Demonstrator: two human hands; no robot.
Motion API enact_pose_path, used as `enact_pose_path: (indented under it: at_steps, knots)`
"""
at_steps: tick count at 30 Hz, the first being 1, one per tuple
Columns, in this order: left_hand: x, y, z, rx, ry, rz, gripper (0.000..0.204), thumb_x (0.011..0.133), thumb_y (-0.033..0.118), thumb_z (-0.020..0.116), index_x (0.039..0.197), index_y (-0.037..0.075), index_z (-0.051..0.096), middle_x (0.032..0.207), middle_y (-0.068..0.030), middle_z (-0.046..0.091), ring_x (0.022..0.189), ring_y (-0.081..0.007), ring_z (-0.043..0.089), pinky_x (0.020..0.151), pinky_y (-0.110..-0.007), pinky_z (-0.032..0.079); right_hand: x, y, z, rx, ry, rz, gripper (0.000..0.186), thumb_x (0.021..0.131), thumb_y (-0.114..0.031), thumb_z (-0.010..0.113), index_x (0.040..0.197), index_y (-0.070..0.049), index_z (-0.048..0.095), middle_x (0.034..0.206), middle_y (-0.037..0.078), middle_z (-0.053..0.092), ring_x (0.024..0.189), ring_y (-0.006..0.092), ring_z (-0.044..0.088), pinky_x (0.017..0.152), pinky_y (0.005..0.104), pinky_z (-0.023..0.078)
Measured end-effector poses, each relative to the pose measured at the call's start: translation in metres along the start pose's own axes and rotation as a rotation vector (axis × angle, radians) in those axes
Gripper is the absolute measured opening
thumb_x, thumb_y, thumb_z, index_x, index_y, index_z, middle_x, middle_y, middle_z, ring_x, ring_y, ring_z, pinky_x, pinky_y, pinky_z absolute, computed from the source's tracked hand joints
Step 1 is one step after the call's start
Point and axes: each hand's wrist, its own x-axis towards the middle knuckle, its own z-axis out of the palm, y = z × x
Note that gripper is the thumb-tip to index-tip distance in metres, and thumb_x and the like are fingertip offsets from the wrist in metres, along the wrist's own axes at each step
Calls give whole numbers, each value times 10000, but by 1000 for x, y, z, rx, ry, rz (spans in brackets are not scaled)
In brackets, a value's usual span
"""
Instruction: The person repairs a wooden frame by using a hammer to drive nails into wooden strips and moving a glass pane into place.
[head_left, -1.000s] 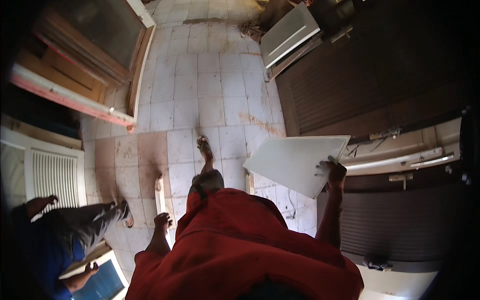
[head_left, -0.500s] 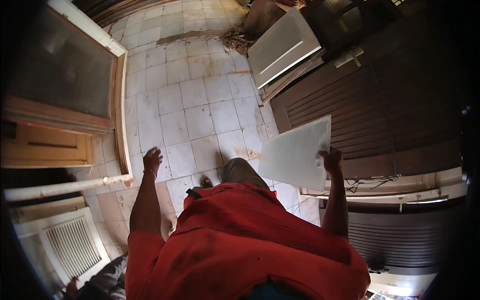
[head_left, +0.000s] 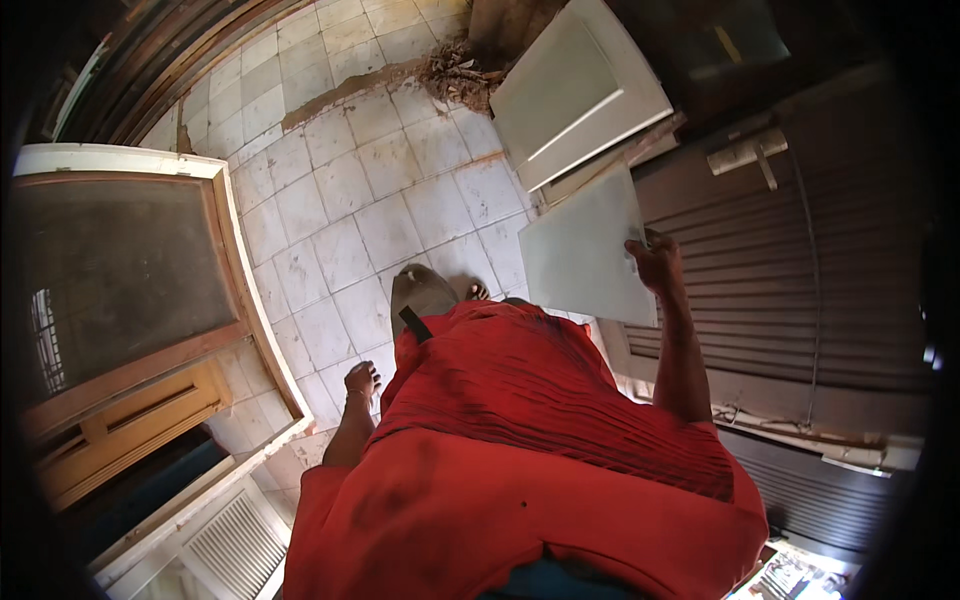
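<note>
My right hand (head_left: 655,262) is closed on the right edge of a thin, pale greenish-white flat panel (head_left: 585,245), which looks like a sheet of glass. The panel hangs tilted at my right side. Its far edge overlaps the view of a white-framed door panel (head_left: 575,95) that leans ahead on the right. Low at my left side, my left hand (head_left: 362,378) has loosely bent fingers with nothing between them. A foot shows ahead of my red shirt.
A wood-framed dark glazed window (head_left: 125,280) stands at left, above a tan wooden panel (head_left: 130,430) and a white louvred shutter (head_left: 235,540). Brown slatted shutters (head_left: 740,300) line the right. Debris (head_left: 460,75) lies on the tiled floor (head_left: 340,210) ahead; long boards are stacked far left.
I have stepped forward, so the leaning door panel and slatted shutters are nearer. The panel in my right hand has come forward with me. My left hand has swung back closer to my body.
</note>
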Motion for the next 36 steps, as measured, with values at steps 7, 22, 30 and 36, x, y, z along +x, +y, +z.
enact_pose_path:
  at_steps: [7,22,30,36]
  knots:
    - [49,160,72,-18,35,-126,355,864,218,627,1180,58,605,991,-81,658,808,-207,633,675,-346,533,173,-67,27,-55,-4,-21,340,796,-191,660,1078,-3,679,848,155,691,768,220,648,738,338,509]
    - [275,650,138,-80,15,201,391,916,232,582,1259,49,550,1168,-127,625,1006,-274,629,845,-364,512,487,-86,127,-122,19,75,398,781,-231,710,1116,-19,671,1043,212,675,994,339,655,864,355,513]
    - [320,681,156,17,14,88,433,882,219,610,1279,60,550,1086,-97,654,908,-257,652,735,-371,531,562,-98,152,-242,71,40,390,785,-261,683,1105,-39,678,1001,201,683,966,372,645,885,423,502]
    - [323,655,190,111,29,-48,340,872,228,604,1174,72,616,1004,-80,669,763,-211,645,653,-343,532,587,-79,158,-240,63,49,378,776,-268,713,1087,-55,692,1000,208,680,955,379,642,858,429,508]
